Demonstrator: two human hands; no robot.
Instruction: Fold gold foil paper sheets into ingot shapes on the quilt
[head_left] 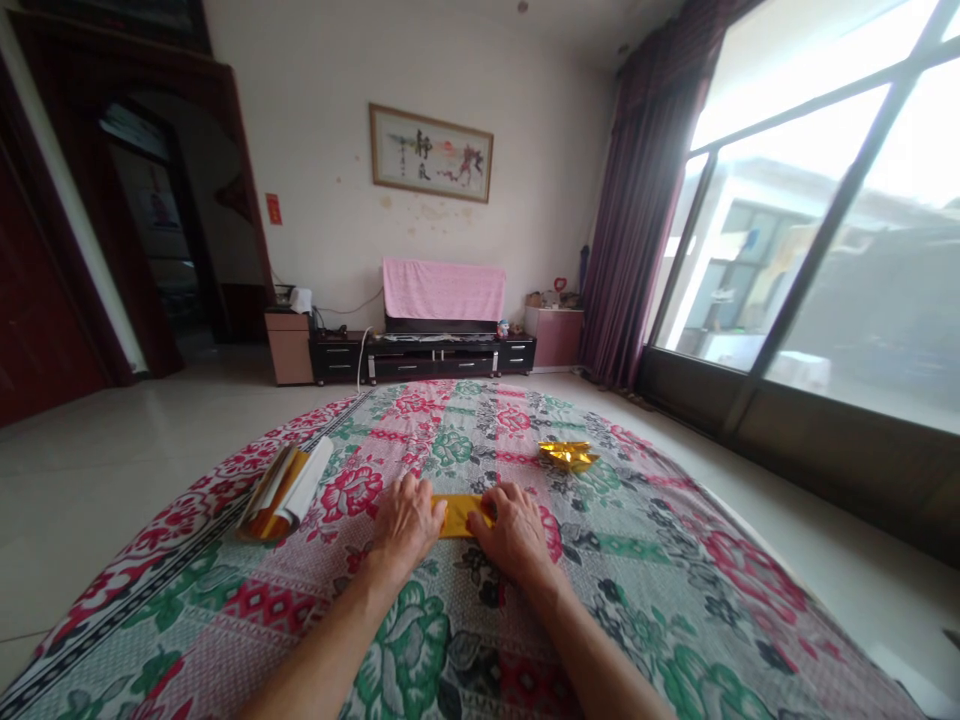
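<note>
A folded strip of gold foil paper (458,518) lies across the flower-patterned cloth in front of me. At its left end, my left hand (409,520) has its fingers curled over the edge and its thumb against the paper. My right hand (515,528) grips the opposite end in the same way, its thumb lying on the strip. Both sets of fingertips are partly hidden. Beyond my right hand sit shiny folded gold foil pieces (570,457) with pointed ends. To the left rests a loosely rolled stack of gold and white paper sheets (289,492).
The patterned cloth (420,640) covers a broad surface with a rounded far edge. Past it stand a low black cabinet (442,366) and a screen-like object under a pink towel (444,290). A purple curtain (634,220) and large windows are at the right; a doorway opens at the left.
</note>
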